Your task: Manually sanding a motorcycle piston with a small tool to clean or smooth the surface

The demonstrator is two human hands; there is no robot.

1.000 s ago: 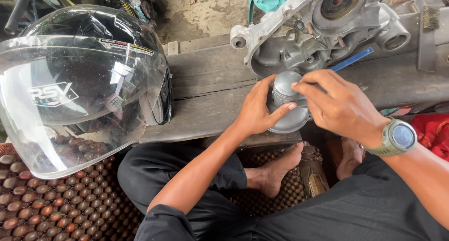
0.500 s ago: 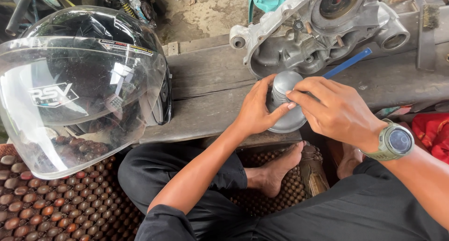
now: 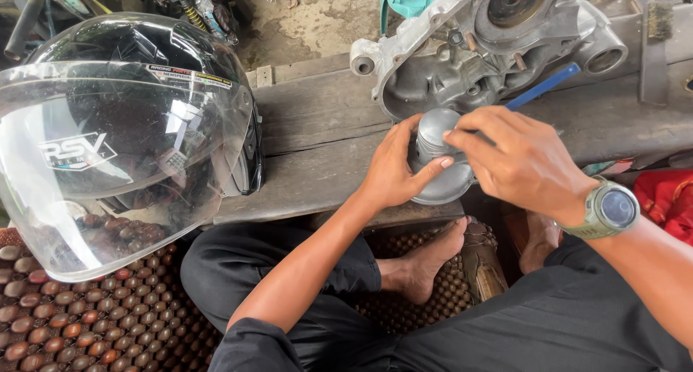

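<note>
My left hand (image 3: pixel 395 166) grips a grey metal piston-like cylinder (image 3: pixel 435 132) that rests at the front edge of a worn wooden bench (image 3: pixel 310 137). Over the top of that cylinder my right hand (image 3: pixel 520 159) holds a thin blue-handled tool (image 3: pixel 543 87); its tip is hidden under my fingers. A green wristwatch (image 3: pixel 605 208) sits on my right wrist. Just behind the cylinder lies a grey aluminium engine casing (image 3: pixel 491 36).
A black helmet with a clear visor (image 3: pixel 123 137) stands on the left of the bench. I sit cross-legged on a brown beaded mat (image 3: pixel 72 314), bare feet (image 3: pixel 433 260) below the bench. Red cloth (image 3: pixel 668 195) lies at the right. A brush (image 3: pixel 653 47) lies on the bench's far right.
My right hand has slid a little to the left over the cylinder, and the blue tool's handle now sticks out further behind it. My left hand keeps its grip.
</note>
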